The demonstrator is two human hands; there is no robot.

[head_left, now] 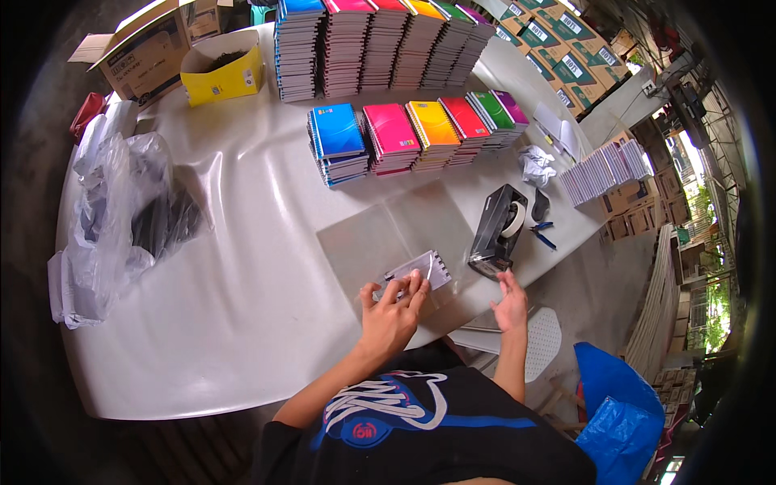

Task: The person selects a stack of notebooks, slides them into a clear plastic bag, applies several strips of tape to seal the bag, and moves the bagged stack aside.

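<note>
My left hand (390,317) presses bent fingertips onto a small spiral notebook (437,271), which shows a pale face and a black coil along its right edge. Most of the notebook's left part is hidden under the fingers. Beneath it lies a flat greyish transparent plastic sheet (364,238). My right hand (511,305) has its fingers stretched and the thumb apart, with the fingertips beside the front end of a black tape dispenser (489,234). A roll of tape sits in the dispenser. Whether a bit of tape touches those fingertips is too small to tell.
Short stacks of coloured spiral notebooks (391,129) stand beyond the sheet, taller stacks (346,52) behind. Blue-handled pliers (543,234) and crumpled paper (537,166) lie right of the dispenser. Plastic bags (121,202) cover the table's left; a yellow box (222,77) stands farther back.
</note>
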